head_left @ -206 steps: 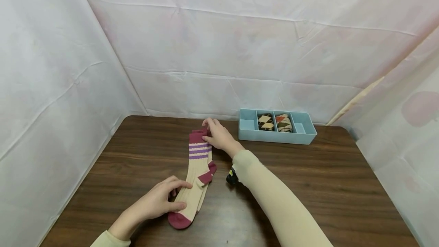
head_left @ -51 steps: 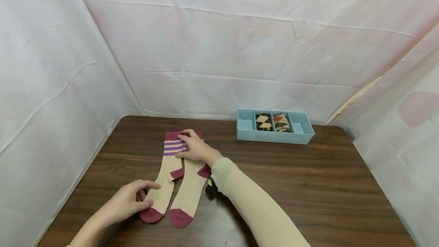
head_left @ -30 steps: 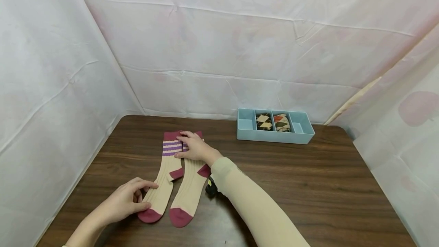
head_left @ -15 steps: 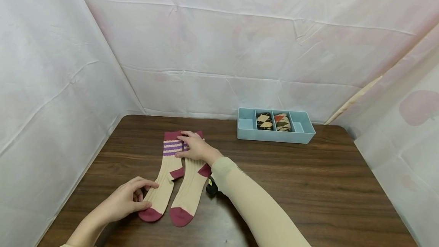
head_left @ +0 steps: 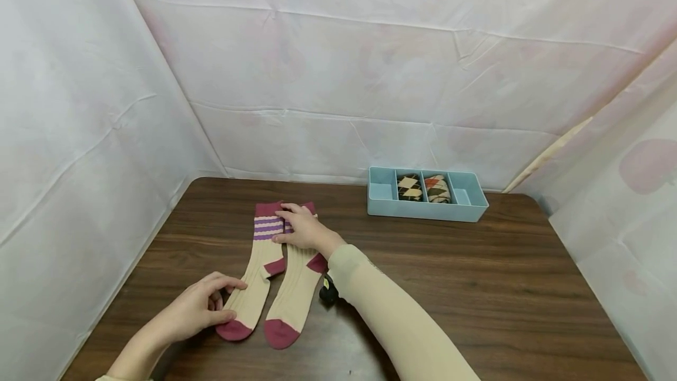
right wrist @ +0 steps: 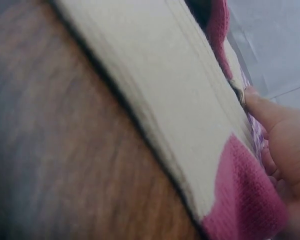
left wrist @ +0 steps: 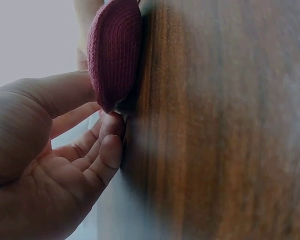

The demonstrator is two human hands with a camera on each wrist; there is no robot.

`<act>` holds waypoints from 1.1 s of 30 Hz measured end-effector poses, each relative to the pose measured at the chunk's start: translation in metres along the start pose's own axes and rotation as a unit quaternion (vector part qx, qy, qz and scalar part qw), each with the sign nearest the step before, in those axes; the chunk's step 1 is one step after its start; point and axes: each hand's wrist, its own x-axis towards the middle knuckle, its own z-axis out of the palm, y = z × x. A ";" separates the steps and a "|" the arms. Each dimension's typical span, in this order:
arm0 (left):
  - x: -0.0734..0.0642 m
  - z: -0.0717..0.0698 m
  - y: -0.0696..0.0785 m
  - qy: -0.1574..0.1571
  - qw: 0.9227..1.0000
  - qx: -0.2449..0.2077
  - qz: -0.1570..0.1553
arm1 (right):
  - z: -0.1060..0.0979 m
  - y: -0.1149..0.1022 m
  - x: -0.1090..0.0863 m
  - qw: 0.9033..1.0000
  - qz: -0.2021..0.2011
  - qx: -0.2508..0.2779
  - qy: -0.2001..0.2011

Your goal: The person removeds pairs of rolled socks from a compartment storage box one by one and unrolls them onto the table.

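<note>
Two cream ribbed socks with burgundy cuffs, heels and toes and purple stripes lie flat, side by side. On the left sock [head_left: 257, 257], my left hand [head_left: 198, 306] rests its thumb and forefinger just above the toe. The left wrist view shows the burgundy toe [left wrist: 115, 55] close, with the thumb on it and other fingers loosely bent at the tabletop. My right hand [head_left: 307, 231] lies over the striped upper part of the right sock [head_left: 293, 293], fingertips reaching the neighbouring cuff. In the right wrist view, its thumb [right wrist: 265, 110] touches the sock's edge near the burgundy heel [right wrist: 245, 195].
A light blue divided tray [head_left: 423, 210] stands at the back right of the brown wood table [head_left: 476, 287]. Its two middle compartments hold a dark argyle roll [head_left: 409, 187] and a beige argyle roll [head_left: 437, 189]. Pale cloth walls [head_left: 338, 75] border the table's back and sides.
The socks overlapped several seconds ago; now they lie apart, the upper one shifted left. Both hands have moved left with it. Over the last second the hands and socks have stayed nearly still.
</note>
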 end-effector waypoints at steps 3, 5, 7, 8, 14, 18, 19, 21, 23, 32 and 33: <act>0.003 -0.002 0.001 -0.006 1.000 0.002 0.004 | -0.001 0.003 -0.002 1.000 -0.012 0.013 0.006; 0.006 -0.003 0.002 -0.009 1.000 0.011 0.005 | -0.003 0.005 -0.004 0.999 -0.024 0.024 0.007; 0.008 -0.005 0.003 -0.012 1.000 0.024 0.006 | -0.006 0.007 -0.008 0.999 -0.041 0.031 0.007; 0.009 -0.007 0.004 -0.012 0.999 0.031 0.006 | -0.008 0.008 -0.010 0.998 -0.051 0.034 0.008; 0.018 -0.013 0.008 0.027 0.996 0.084 0.019 | -0.026 0.014 -0.026 0.993 -0.107 0.041 0.017; 0.028 -0.014 0.011 0.075 0.991 0.104 0.023 | -0.041 0.020 -0.042 0.991 -0.126 0.040 0.013; 0.031 -0.014 0.012 0.086 0.990 0.105 0.027 | -0.045 0.022 -0.046 0.991 -0.131 0.037 0.014; 0.040 -0.014 0.014 0.103 0.988 0.106 0.038 | -0.054 0.026 -0.054 0.989 -0.141 0.033 0.017; 0.050 -0.014 0.016 0.118 0.986 0.105 0.051 | -0.064 0.031 -0.062 0.989 -0.146 0.032 0.023; 0.115 -0.007 0.038 0.160 0.982 0.083 0.063 | -0.112 0.071 -0.099 0.989 -0.130 0.032 0.064; 0.123 -0.006 0.041 0.159 0.982 0.077 0.066 | -0.116 0.076 -0.102 0.990 -0.121 0.029 0.067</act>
